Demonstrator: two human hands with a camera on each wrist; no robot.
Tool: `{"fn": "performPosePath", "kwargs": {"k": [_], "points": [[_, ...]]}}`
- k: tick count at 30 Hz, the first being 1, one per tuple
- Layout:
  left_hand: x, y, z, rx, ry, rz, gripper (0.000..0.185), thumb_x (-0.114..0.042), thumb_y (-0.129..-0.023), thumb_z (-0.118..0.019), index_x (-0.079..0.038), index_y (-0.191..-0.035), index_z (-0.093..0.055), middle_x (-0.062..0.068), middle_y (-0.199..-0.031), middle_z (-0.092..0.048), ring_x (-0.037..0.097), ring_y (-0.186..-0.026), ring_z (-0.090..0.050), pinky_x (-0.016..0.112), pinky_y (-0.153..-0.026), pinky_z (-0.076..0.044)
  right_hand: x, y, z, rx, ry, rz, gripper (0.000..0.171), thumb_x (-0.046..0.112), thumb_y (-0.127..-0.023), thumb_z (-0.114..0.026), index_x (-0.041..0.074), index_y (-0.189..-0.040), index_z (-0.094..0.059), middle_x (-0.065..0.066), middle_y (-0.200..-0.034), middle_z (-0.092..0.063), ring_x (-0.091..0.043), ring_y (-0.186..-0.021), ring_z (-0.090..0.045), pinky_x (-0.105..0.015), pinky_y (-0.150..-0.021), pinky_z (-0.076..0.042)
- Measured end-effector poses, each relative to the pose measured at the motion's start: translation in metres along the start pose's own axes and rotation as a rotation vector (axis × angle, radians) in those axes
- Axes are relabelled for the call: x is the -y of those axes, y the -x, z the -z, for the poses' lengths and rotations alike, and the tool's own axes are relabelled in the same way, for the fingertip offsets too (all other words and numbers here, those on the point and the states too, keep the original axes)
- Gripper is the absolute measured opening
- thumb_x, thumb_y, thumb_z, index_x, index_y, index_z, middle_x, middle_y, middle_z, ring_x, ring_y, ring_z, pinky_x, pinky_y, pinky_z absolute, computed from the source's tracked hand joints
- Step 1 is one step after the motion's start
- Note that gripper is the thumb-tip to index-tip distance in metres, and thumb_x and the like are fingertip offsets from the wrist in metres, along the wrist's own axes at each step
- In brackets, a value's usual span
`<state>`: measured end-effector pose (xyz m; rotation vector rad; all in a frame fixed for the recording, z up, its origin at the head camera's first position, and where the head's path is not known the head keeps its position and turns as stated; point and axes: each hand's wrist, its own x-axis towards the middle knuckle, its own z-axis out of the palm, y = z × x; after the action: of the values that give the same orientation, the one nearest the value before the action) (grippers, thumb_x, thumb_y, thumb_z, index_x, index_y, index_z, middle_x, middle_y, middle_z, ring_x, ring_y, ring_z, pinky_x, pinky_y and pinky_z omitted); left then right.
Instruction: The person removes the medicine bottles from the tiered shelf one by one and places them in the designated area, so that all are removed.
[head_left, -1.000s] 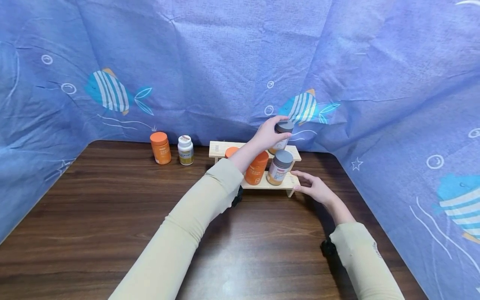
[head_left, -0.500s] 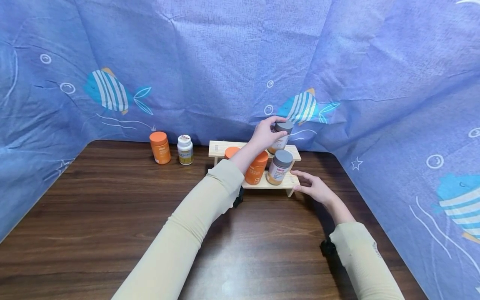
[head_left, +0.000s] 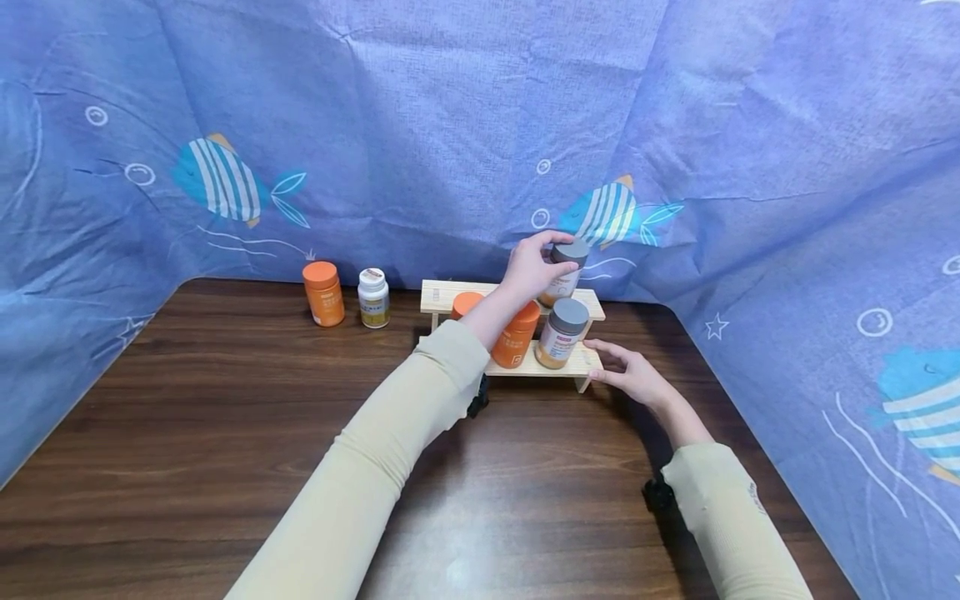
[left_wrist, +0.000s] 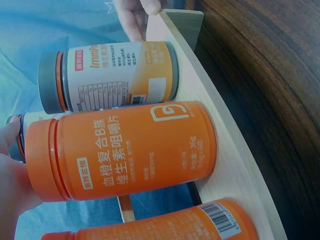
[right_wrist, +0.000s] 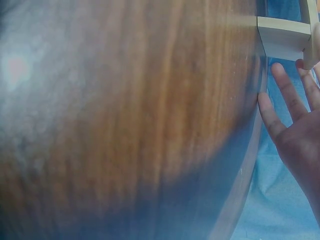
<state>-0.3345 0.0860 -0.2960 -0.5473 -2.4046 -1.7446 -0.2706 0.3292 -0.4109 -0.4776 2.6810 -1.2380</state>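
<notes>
At the upper tier of a small two-tier wooden rack point(head_left: 453, 292), my left hand point(head_left: 527, 271) holds a grey-lidded supplement bottle point(head_left: 564, 283) around its lid, thumb in front. The bottle stands upright there. On the lower tier, a second grey-lidded bottle point(head_left: 558, 337) and an orange bottle point(head_left: 513, 342) stand side by side, with another orange bottle point(head_left: 467, 303) partly hidden behind my left forearm. My right hand point(head_left: 633, 379) grips the right end of the lower board between thumb and forefinger; in the right wrist view its other fingers point(right_wrist: 287, 90) are extended.
An orange bottle point(head_left: 324, 294) and a small white bottle point(head_left: 373, 298) stand on the dark wooden table point(head_left: 225, 433), left of the rack. Blue fish-print cloth point(head_left: 420, 150) hangs directly behind the table and along its sides.
Both hands keep their places, and the bottles and rack stay where they were. The head view has shifted very slightly.
</notes>
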Motion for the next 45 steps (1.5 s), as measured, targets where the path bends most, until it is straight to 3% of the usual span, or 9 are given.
{"fn": "performPosePath", "kwargs": {"k": [3,7,16,31,39,42,45], "points": [[-0.003,0.001,-0.001,-0.01,-0.013,-0.01,0.039,-0.023,-0.082,-0.074,-0.024,-0.12,-0.064,-0.004,-0.125,-0.06,0.013,-0.108,-0.057,0.026,-0.084,-0.049,-0.017,-0.005,-0.001,-0.011,-0.009,0.011,0.059,0.025,-0.088,-0.068,0.015,-0.141,-0.045,-0.018,-0.134,-0.052,-0.034,-0.119,-0.051,-0.05,-0.099,-0.038],[-0.008,0.004,-0.002,-0.006,-0.012,-0.026,0.04,-0.024,-0.081,-0.075,-0.024,-0.12,-0.063,-0.005,-0.123,-0.061,0.012,-0.107,-0.056,0.026,-0.084,-0.048,-0.016,-0.005,-0.001,-0.01,-0.01,0.012,0.059,0.026,-0.088,-0.068,0.016,-0.141,-0.045,-0.017,-0.134,-0.052,-0.033,-0.118,-0.051,-0.049,-0.099,-0.038],[-0.014,0.009,0.002,-0.005,0.027,-0.044,0.04,-0.025,-0.082,-0.075,-0.024,-0.12,-0.063,-0.006,-0.124,-0.059,0.012,-0.107,-0.054,0.027,-0.083,-0.048,0.012,0.004,0.0,0.014,-0.047,0.001,0.059,0.017,-0.088,-0.067,0.004,-0.141,-0.042,-0.025,-0.134,-0.05,-0.039,-0.12,-0.049,-0.053,-0.099,-0.037],[-0.025,0.013,0.025,-0.056,0.107,-0.072,0.042,-0.021,-0.081,-0.075,-0.021,-0.121,-0.063,-0.005,-0.124,-0.058,0.011,-0.104,-0.054,0.028,-0.081,-0.049,0.018,0.007,0.0,0.007,-0.049,0.001,0.059,0.015,-0.088,-0.068,0.002,-0.14,-0.043,-0.024,-0.132,-0.052,-0.035,-0.118,-0.05,-0.05,-0.099,-0.037],[-0.034,0.015,0.04,-0.076,0.159,-0.052,0.041,-0.021,-0.08,-0.076,-0.024,-0.12,-0.064,-0.007,-0.121,-0.059,0.011,-0.103,-0.054,0.029,-0.079,-0.049,0.019,0.007,0.0,0.006,-0.043,-0.022,0.059,0.017,-0.088,-0.067,0.003,-0.14,-0.042,-0.025,-0.135,-0.048,-0.038,-0.122,-0.047,-0.053,-0.101,-0.035],[-0.039,0.017,0.046,-0.087,0.17,-0.066,0.041,-0.02,-0.08,-0.076,-0.021,-0.119,-0.064,-0.006,-0.122,-0.059,0.011,-0.102,-0.055,0.03,-0.079,-0.05,0.015,0.005,0.0,0.007,-0.04,-0.008,0.059,0.016,-0.088,-0.067,0.002,-0.14,-0.042,-0.026,-0.134,-0.049,-0.038,-0.119,-0.05,-0.046,-0.098,-0.04],[-0.044,0.02,0.052,-0.094,0.166,-0.084,0.041,-0.018,-0.08,-0.077,-0.019,-0.119,-0.065,-0.003,-0.121,-0.06,0.012,-0.102,-0.056,0.03,-0.079,-0.05,0.003,0.001,-0.001,0.005,-0.045,0.004,0.059,0.016,-0.089,-0.067,0.004,-0.141,-0.043,-0.024,-0.135,-0.05,-0.035,-0.116,-0.052,-0.032,-0.093,-0.044]]}}
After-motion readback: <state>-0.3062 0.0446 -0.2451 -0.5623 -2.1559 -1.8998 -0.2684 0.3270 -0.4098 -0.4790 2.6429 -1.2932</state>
